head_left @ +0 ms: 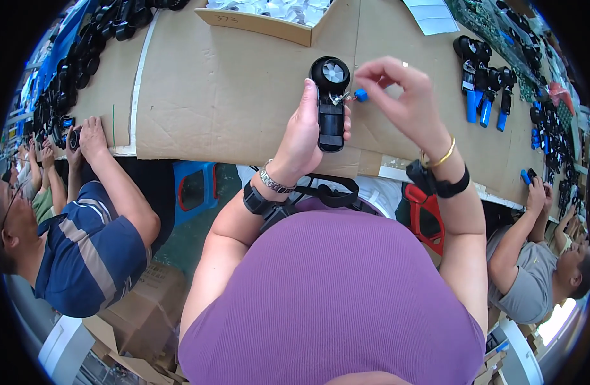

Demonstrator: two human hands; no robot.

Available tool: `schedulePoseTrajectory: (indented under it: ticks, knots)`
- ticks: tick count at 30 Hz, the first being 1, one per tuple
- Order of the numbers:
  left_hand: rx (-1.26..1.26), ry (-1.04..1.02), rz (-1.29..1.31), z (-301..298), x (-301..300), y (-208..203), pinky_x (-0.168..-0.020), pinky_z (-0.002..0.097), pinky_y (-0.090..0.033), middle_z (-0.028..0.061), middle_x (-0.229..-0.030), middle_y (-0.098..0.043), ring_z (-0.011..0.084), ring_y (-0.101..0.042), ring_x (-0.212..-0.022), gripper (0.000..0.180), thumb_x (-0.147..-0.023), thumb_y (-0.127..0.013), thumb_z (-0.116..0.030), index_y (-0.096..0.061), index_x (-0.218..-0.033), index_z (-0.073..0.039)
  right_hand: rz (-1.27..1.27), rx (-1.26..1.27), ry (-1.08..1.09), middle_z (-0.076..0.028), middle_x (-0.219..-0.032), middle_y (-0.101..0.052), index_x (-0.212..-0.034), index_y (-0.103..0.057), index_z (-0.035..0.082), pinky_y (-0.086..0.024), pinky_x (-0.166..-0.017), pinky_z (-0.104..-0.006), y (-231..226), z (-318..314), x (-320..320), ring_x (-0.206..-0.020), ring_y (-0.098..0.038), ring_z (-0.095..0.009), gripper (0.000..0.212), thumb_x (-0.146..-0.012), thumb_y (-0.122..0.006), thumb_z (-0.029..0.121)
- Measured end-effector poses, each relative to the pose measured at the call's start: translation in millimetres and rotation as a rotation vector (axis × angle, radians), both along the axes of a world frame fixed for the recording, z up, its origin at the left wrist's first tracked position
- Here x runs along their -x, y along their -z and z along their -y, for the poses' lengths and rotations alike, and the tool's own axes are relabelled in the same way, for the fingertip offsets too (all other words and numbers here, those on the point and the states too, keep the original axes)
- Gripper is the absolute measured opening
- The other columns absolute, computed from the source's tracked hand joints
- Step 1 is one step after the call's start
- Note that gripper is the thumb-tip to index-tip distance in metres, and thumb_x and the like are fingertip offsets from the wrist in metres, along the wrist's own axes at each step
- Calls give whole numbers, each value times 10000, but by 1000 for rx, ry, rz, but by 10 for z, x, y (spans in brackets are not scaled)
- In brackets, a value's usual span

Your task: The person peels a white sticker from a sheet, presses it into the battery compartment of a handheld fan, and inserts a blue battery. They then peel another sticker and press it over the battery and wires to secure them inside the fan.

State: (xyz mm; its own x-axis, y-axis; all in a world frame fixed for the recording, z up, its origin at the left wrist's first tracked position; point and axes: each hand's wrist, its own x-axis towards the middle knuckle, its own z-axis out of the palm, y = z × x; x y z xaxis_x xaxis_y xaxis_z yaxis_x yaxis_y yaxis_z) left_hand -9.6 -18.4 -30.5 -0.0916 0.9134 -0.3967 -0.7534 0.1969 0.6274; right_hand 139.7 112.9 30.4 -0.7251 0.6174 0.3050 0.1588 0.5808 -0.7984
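Note:
My left hand [302,131] is wrapped around a black handheld fan housing [331,122], held upright above the table. A round head at its top frames pale grey fan blades [333,72]. Small metallic parts and wires [338,99] show at the neck, and a small blue piece [360,95] sits just to their right; whether it is joined to them I cannot tell. My right hand [404,86] is raised beside the fan head, slightly blurred, with thumb and forefinger tips drawn together. Whatever may lie between those tips is too small to make out.
A cardboard box [256,24] of translucent plastic parts stands at the far edge of the cardboard-covered table [224,96]. Several black-and-blue fan units [485,96] lie at right; more black units [83,58] line the left. Co-workers sit on both sides, hands on the table.

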Motion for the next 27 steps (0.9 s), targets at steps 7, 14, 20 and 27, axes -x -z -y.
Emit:
schedulePoseTrajectory:
  ticks: [7,14,20,27]
  knots:
    - [11,32,-67,-24,-81,-98,-677,295,-570,58,-875,-647,141,-648,-747,705,-1092,-257,-639,-611,-1138,-31,-96,-101,41,-89,-951,-734,-1018,-740,3,-561,-751,-293,228,266,-98,-853,-709,-194,143,-876,-752,-10]
    - [32,56,-126,0,-111,-136,-654,288,-563,63,-862,-643,138,-641,-728,766,-1058,-204,-711,-582,-1108,-46,-104,-105,118,-105,-936,-729,-999,-741,6,-560,-740,-314,285,402,-66,-846,-713,-226,141,-863,-764,-17]
    - [47,64,-199,-7,-148,-156,-645,286,-556,65,-814,-634,140,-631,-697,823,-1019,-182,-774,-566,-1067,-48,-96,-349,127,-114,-922,-728,-983,-742,15,-562,-733,-340,311,436,-11,-835,-708,-263,149,-838,-773,-7]
    - [63,69,-235,0,-164,-165,-647,284,-550,66,-784,-628,142,-626,-686,846,-1004,-167,-795,-559,-1053,-47,-70,-384,117,-106,-923,-729,-983,-739,18,-563,-733,-355,319,438,-21,-838,-703,-270,155,-832,-772,12]
